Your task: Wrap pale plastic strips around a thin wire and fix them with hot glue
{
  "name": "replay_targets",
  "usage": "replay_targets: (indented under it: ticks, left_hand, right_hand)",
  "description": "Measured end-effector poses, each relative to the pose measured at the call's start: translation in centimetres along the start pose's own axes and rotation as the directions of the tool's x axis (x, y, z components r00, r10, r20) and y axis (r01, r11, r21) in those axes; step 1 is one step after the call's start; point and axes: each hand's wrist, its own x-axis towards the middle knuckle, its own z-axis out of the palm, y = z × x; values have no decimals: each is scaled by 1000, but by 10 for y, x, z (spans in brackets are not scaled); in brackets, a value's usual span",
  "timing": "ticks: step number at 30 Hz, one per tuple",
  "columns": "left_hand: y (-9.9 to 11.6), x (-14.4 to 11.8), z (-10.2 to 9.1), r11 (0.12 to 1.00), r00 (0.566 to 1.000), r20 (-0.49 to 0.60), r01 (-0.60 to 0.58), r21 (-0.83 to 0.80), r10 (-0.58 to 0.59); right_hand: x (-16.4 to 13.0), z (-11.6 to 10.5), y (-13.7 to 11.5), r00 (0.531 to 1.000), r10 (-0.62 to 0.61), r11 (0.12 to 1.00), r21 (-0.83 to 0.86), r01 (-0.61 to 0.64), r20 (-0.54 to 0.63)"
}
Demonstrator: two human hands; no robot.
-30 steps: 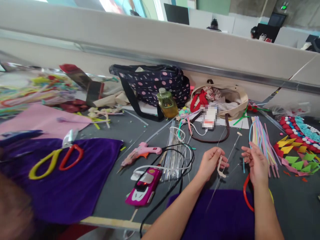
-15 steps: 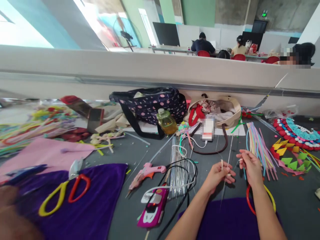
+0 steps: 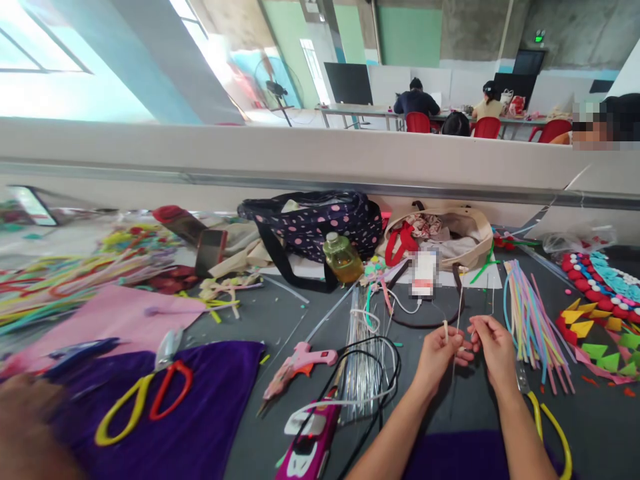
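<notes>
Left hand point(image 3: 440, 347) and right hand point(image 3: 495, 347) pinch one thin wire point(image 3: 458, 313) together; loose grip risks it slipping or bending.

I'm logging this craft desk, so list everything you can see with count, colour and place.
thin wire: one, pale, between both hands
glue gun: one, pink, centre
scissors: one, yellow and red, on purple cloth
bottle: one, yellowish, before dotted bag
tote bag: one, beige, rear
straws: bundle, pastel, right
toy car: one, magenta, near edge
left hand: pinching wire
right hand: pinching wire
</notes>
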Motion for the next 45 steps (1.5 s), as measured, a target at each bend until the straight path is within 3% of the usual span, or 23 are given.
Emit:
replay_targets:
  ticks: [3,9,17,23,27,36,45]
  left_hand:
    - [0,2,2,1000,999,31,-19,-18,20]
    - [-3,3,-2,991,992,47,-115,-73,118]
    - [-2,2,-6,987,991,14,-131,-89,133]
    - [-3,1,-7,995,994,42,-99,-1,99]
    - [4,-1,-10,979,990,31,-144,145,141]
    - [28,4,-19,977,963,-169,-211,12,210]
    - [33,9,-15,978,956,-229,-200,-62,181]
  right_hand:
    - [-1,0,0,1000,0,1000,-7,0,19]
    - [-13,9,-2,974,98,993,37,-108,206]
    - [-14,10,5,978,73,996,29,-80,195]
    - [-13,7,3,963,113,991,48,-128,246]
    - [-14,7,0,970,65,996,41,-77,235]
    - [-18,5,-1,954,115,992,11,-123,278]
    - [-18,3,2,945,85,996,8,-93,315]
